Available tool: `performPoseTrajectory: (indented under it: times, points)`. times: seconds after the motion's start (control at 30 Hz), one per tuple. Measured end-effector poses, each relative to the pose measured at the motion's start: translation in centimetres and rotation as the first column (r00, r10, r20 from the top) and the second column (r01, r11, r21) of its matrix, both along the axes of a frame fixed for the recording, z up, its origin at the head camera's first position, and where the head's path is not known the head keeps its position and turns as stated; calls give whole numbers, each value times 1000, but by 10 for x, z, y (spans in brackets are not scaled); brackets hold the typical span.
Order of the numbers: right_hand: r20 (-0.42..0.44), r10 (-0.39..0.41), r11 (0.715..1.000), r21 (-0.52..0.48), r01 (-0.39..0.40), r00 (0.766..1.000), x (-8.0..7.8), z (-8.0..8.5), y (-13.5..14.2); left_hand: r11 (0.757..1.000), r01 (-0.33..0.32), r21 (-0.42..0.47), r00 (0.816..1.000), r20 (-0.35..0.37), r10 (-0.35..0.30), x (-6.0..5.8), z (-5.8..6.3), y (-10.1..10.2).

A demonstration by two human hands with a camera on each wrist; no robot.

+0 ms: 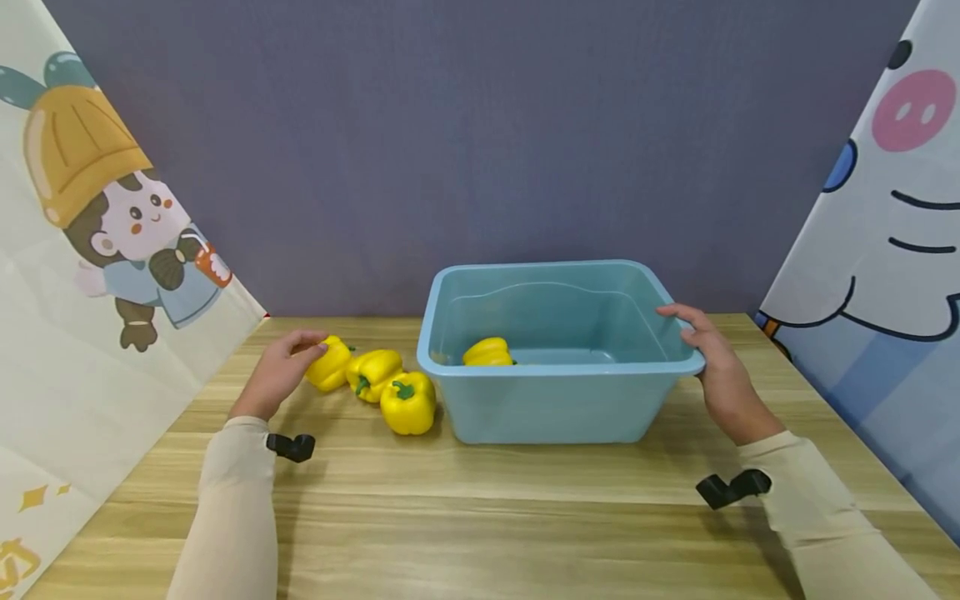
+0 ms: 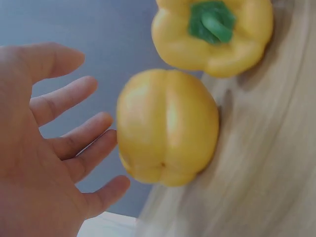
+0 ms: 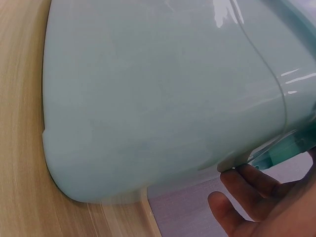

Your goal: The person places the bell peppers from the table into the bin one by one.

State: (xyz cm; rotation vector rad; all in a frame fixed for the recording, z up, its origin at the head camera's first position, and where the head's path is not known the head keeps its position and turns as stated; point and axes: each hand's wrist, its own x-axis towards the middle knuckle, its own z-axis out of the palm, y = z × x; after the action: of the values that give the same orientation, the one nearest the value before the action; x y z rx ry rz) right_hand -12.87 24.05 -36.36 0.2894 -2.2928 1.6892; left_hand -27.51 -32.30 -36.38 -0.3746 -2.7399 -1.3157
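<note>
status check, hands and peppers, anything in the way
Left hand open, at leftmost yellow pepper, no grip. Right hand grips blue bin, right side. Three peppers outside bin, fourth pepper inside. Nothing visible blocking left hand.

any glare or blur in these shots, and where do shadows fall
Left wrist: yellow peppers look slightly soft; right wrist: white glare streaks on the blue bin, towards upper right; head: soft shadows on the wooden table beside both sleeves.
</note>
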Motion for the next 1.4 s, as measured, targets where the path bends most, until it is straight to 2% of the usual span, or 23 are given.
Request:
performPoseTrajectory:
  times: [0.1, 0.47, 0.63, 0.8, 1.3, 1.4]
  points:
    - [-5, 1, 1000, -2, -1, 1000, 0, 0, 0, 1000, -7, 16, 1000, -18, 7, -2, -7, -4]
    - [-25, 3, 1000, -5, -3, 1000, 0, 1, -1, 998, -66, 23, 998, -6, 67, -7, -20, -13]
    - [-30, 0, 1000, -4, 0, 1000, 0, 0, -1, 998, -60, 27, 998, -11, 60, -9, -26, -15]
    - [-28, 2, 1000, -2, -2, 1000, 0, -1, -1, 999, -34, 3, 999, 2, 34, -8, -28, -17]
    - [-26, 8, 1000, 5, -8, 1000, 1, 1, -1, 999, -50, 13, 995, 89, 49, -4, -25, -15]
    - [-29, 7, 1000, 5, -7, 1000, 2, 1, 0, 999, -41, 11, 991, 129, 40, -4, -25, -14]
